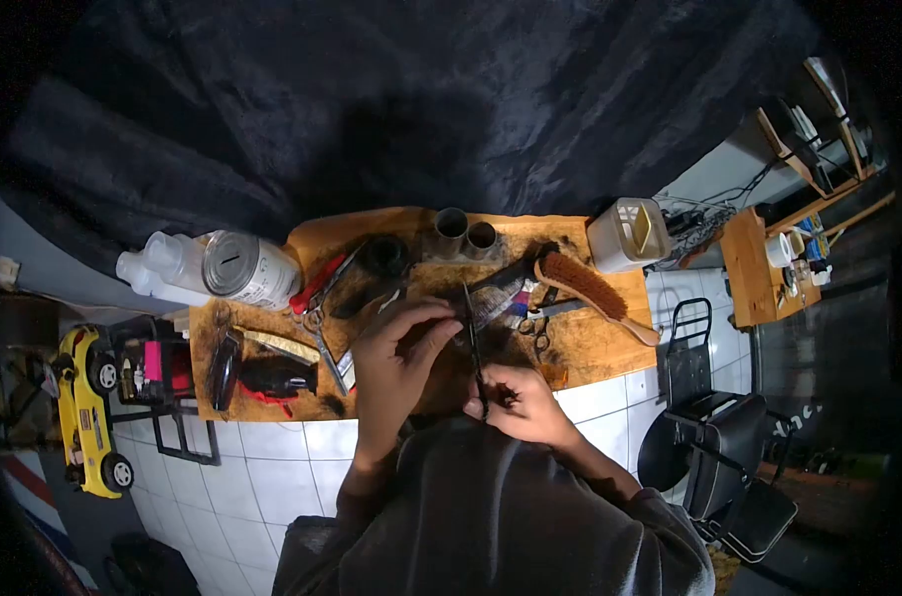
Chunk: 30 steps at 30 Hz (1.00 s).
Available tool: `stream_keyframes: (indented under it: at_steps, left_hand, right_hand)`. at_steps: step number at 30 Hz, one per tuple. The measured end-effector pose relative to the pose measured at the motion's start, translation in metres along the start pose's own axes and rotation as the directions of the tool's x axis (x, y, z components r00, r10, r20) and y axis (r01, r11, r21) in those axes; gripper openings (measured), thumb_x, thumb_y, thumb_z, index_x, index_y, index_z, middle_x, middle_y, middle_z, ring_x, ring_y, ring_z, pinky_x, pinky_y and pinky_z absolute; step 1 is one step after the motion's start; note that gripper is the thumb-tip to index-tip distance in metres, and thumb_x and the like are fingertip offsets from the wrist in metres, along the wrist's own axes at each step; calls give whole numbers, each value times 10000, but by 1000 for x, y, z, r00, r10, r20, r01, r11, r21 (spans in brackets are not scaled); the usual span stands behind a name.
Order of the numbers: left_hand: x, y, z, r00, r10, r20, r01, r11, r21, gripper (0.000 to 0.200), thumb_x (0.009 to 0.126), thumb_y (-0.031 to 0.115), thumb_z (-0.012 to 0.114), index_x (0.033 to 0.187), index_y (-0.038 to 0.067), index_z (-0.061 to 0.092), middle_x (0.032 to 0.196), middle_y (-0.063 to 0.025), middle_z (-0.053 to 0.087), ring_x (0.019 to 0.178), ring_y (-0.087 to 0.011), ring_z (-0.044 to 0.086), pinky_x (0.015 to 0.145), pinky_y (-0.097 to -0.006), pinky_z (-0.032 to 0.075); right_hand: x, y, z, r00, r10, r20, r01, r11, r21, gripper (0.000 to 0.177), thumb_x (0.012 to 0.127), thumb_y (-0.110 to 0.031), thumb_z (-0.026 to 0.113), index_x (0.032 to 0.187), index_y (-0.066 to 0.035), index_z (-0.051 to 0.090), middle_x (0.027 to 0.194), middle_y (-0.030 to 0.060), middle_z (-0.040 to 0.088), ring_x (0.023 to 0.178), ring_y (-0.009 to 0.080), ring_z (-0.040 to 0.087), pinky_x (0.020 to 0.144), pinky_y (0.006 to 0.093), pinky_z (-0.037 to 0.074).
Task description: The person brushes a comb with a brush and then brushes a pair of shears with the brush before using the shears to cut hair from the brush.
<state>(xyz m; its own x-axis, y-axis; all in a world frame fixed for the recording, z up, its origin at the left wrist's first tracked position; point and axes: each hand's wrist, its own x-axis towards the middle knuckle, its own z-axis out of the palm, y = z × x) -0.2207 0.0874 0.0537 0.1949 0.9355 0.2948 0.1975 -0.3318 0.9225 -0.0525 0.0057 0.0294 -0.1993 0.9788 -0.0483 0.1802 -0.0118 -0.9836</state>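
Note:
My right hand (pixel 519 399) is closed around the lower end of a slim, dark pair of scissors (pixel 474 333), whose narrow tip points up and away from me. To its left, my left hand (pixel 396 358) is raised with bent fingers and the thumb drawn toward the fingertips, close beside the blades. Whether anything small sits in that pinch is too fine to make out. Beneath both hands is a wooden table (pixel 605 343) strewn with dark hair clippings. A second pair of scissors (pixel 540 336) lies right of my hands, near a wooden-handled brush (pixel 590 288).
A tin can (pixel 247 270) and clear plastic bottles (pixel 168 260) stand at the table's left. Hair clippers (pixel 225 370) and a red-handled tool (pixel 322 281) lie nearby. A plastic tub (pixel 630 235) stands back right. Dark cloth hangs behind; a black chair (pixel 724 447) is right, a yellow toy car (pixel 88 412) left.

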Motion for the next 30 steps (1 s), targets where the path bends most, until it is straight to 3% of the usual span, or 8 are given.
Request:
stream_keyframes:
  at_steps: [4,9,13,16,19,23,26,30]
  left_hand:
    - [0,-6,3,998,30,-56,-31,999,-12,127,799,17,715,924,6,700,1011,-100,663,923,-216,642,751,-287,509]
    - [3,-7,0,989,131,-62,-120,981,154,143,818,31,700,960,27,712,993,-99,661,924,-232,634,739,-304,501]
    - [2,-8,2,979,178,-96,-157,969,192,148,832,40,696,979,43,716,972,-96,655,853,-183,635,695,-274,489]
    - [2,1,4,993,-13,-119,26,993,112,111,829,12,697,940,19,700,944,-93,647,778,-118,616,652,-230,472]
    - [3,9,11,954,-265,-141,217,932,-290,83,816,-29,700,891,-12,669,897,-87,642,738,-76,595,632,-198,460]
    - [-2,-11,8,984,-171,-45,163,976,-147,122,777,-55,717,878,-29,654,876,-95,655,737,-123,626,642,-223,491]
    - [1,-6,4,998,68,8,-68,997,29,133,778,-33,721,899,-17,669,925,-103,660,795,-160,652,646,-248,514]
    - [1,-5,3,995,97,-18,-96,992,80,148,796,16,724,936,-4,679,974,-108,665,872,-186,664,672,-263,530]
  right_hand:
    - [-1,1,3,999,14,-40,-15,1000,-17,152,823,-87,714,778,-47,574,598,-37,442,541,30,388,472,232,308]
    - [-2,12,5,997,-21,-77,16,998,-62,179,832,-70,708,752,-42,550,593,-39,416,545,27,373,467,225,301]
    - [-2,14,4,997,-51,-63,46,995,-92,134,817,-51,690,794,-28,560,647,-7,492,579,43,431,514,229,354]
    - [-1,15,3,996,-86,-39,85,996,-34,124,802,-64,678,866,-21,580,715,25,563,624,64,489,570,242,404]
    - [-2,17,2,998,-44,40,46,998,-45,175,792,-89,674,934,-21,596,769,47,608,659,90,532,613,257,440]
    - [-1,8,2,996,-22,92,29,996,-79,178,797,-104,680,935,-20,607,756,48,615,653,102,540,603,267,445]
    - [-1,9,3,998,-43,39,45,998,-54,138,806,-97,680,888,-19,603,727,41,595,643,89,527,589,266,436]
    - [0,7,4,998,-62,-5,62,998,16,110,823,-88,685,828,-28,592,686,19,553,624,71,496,561,258,413]
